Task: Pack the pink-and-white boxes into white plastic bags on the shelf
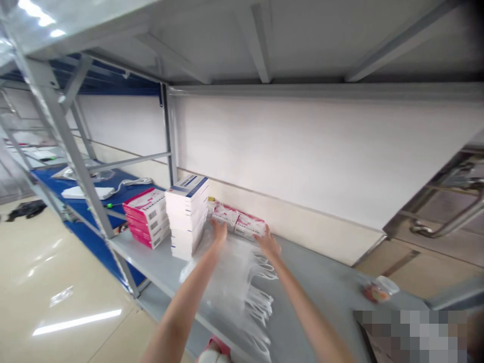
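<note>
Two red-and-white cartons (249,226) stand end to end at the back of the grey shelf, against the wall. My left hand (219,232) is curled at the front of their left part. Around the right end, with the thumb in front, is my right hand (269,244). Both hands appear to grip the cartons, though blur softens the fingertips. Under my forearms lies a heap of translucent plastic bags (230,277) with white cord loops (260,302) fanned out on the right. A tall stack of white-and-blue boxes (188,217) rises just left of my left hand.
Pink-and-white boxes (147,217) are stacked by the left upright (81,166). A clear jar (380,290) stands at the right. Overhead is an upper shelf (302,45). A blue shelf (75,201) beyond holds a white device (87,193) with a cable.
</note>
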Tool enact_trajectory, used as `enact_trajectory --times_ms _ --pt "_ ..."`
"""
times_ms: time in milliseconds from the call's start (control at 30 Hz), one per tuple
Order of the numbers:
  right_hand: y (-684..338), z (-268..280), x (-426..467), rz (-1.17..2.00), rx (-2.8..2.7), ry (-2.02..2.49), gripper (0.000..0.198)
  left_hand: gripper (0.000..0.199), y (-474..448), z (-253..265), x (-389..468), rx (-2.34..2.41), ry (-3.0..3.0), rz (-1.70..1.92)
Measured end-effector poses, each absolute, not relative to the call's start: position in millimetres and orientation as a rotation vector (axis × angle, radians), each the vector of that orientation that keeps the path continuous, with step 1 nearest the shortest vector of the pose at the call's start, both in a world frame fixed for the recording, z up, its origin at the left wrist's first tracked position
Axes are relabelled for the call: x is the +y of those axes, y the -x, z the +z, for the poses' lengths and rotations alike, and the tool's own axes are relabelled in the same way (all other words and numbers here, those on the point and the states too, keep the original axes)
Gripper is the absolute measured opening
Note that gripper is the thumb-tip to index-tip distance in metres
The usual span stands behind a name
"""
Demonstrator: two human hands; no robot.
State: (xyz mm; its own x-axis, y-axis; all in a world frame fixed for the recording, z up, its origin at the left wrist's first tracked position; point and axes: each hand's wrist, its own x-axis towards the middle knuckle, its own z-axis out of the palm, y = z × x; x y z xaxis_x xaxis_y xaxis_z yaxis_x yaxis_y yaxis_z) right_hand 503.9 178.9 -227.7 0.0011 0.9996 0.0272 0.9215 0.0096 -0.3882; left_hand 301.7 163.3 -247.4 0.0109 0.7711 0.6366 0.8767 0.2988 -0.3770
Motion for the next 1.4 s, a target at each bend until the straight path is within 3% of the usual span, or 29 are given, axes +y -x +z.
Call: enact_trajectory --times_ms 167,267,333,467,567,700,733,833,900,1033,1133,1233,1400 --pt "-524 -236 137 -0.066 -2.169 1.481 0.052 0.058 -326 -235 94 -2.003 2.423 -0.784" --pt "-535 -238 102 -0.047 -2.537 1.063 0.046 0.068 -332 -232 24 -1.54 2.92 -0.576" --pt "-537 -235 80 0.042 -2.702 0.906 0.043 0.055 -329 -230 -17 -1.34 2.993 -0.402" --pt "-536 -226 53 0.104 -2.799 0.916 0.029 0.013 -318 -219 -60 -1.443 2.813 -0.178" --pt "-534 -222 43 0.025 -2.774 1.008 0.023 0.01 -312 -208 -67 -1.525 2.702 -0.173" --pt "-531 -222 28 -0.092 -2.667 1.071 0.026 0.05 -308 -205 -76 -1.389 2.693 -0.206" --pt "-530 -222 24 -0.104 -2.647 1.079 0.032 0.049 -308 -207 -79 -1.323 2.711 -0.185" --pt "-525 -219 13 -0.103 -2.632 1.098 0.044 0.018 -309 -214 -84 -1.238 2.762 -0.103" --pt "-521 -215 6 -0.091 -2.631 1.11 0.048 0.013 -310 -215 -83 -1.31 2.777 -0.127" --pt "-511 -204 -3 -0.08 -2.654 1.097 0.05 0.012 -311 -201 -81 -1.489 2.805 -0.326" --pt "-505 -198 -7 -0.04 -2.685 1.089 0.041 0.012 -308 -186 -82 -1.57 2.814 -0.557" --pt "-500 -197 -8 0.049 -2.66 1.107 0.027 0.013 -300 -174 -83 -1.639 2.76 -0.951" --pt "-496 -191 -12 0.008 -2.509 1.137 0.024 0.012 -285 -160 -81 -1.742 2.56 -1.565"
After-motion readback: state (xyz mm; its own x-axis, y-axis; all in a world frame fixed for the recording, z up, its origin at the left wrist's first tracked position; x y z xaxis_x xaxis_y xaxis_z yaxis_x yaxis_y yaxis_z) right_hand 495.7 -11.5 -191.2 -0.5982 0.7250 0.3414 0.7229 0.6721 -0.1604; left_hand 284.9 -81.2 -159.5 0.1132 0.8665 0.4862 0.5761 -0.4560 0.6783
